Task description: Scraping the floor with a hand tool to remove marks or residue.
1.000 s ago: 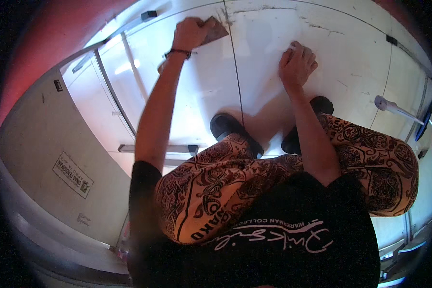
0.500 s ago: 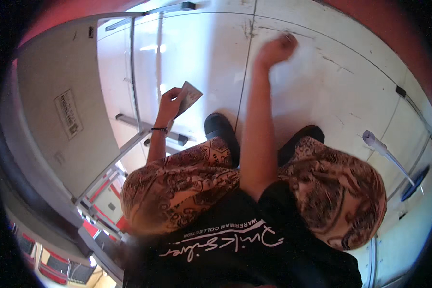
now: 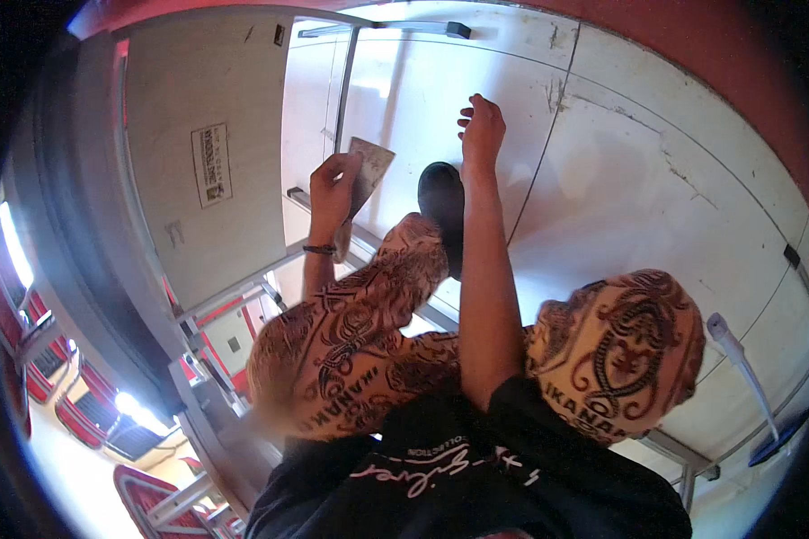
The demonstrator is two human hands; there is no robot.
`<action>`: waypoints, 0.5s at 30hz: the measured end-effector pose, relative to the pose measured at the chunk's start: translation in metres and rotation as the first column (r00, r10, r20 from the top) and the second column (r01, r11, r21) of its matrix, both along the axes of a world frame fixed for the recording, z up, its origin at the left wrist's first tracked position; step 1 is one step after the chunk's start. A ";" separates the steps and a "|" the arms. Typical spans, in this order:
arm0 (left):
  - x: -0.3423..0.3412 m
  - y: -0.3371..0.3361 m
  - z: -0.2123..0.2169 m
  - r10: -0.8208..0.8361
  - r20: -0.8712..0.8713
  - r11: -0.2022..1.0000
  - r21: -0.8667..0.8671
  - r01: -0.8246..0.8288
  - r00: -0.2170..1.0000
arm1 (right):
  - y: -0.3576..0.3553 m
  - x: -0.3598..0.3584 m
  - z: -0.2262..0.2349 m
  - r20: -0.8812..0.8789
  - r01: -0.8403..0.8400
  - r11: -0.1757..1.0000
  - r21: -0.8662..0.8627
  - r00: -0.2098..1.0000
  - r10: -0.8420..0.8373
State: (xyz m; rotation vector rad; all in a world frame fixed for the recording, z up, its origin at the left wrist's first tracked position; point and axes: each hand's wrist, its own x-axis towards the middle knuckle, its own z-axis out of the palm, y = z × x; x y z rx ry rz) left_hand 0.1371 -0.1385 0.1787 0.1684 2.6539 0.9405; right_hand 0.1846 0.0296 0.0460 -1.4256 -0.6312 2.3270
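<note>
My left hand (image 3: 330, 196) pinches a thin grey-brown rectangular sheet (image 3: 373, 171) between thumb and fingers; a lower piece of it hangs by the wrist. What kind of sheet it is, I cannot make out. A dark bracelet (image 3: 319, 249) circles that wrist. My right hand (image 3: 484, 130) is stretched out above the white tiled floor (image 3: 602, 198), its fingers apart and slightly bent, with nothing seen in it. Below it and to the left is a black shoe (image 3: 440, 198).
To the left stands a grey panel (image 3: 216, 117) with a printed label, beside a metal-framed table or desk. Metal legs with black end caps (image 3: 458, 30) rest on the floor. A white-handled tool with a dark blue base (image 3: 737, 346) stands at the right. Red chairs (image 3: 148, 499) show lower left.
My right hand has moved left and nearer, and its closed fingers have opened. The left hand keeps the sheet. The view has turned, and one of the two shoes has gone from sight.
</note>
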 end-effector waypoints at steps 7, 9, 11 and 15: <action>-0.027 -0.011 -0.021 -0.014 -0.020 0.999 -0.043 0.013 1.000 | -0.047 -0.010 -0.010 -0.041 -0.430 0.896 0.115 0.899 0.437; -0.042 -0.009 -0.031 -0.061 0.047 0.998 -0.002 0.061 0.997 | -0.060 -0.012 -0.014 -0.088 -0.482 0.873 0.073 0.869 0.487; -0.053 -0.002 -0.047 -0.101 0.056 0.995 0.021 0.100 0.993 | -0.071 -0.009 -0.020 -0.163 -0.510 0.860 0.009 0.848 0.505; -0.057 0.029 -0.100 -0.251 0.137 0.966 0.094 0.240 0.958 | -0.076 -0.005 -0.035 -0.228 -0.372 0.924 -0.087 0.910 0.345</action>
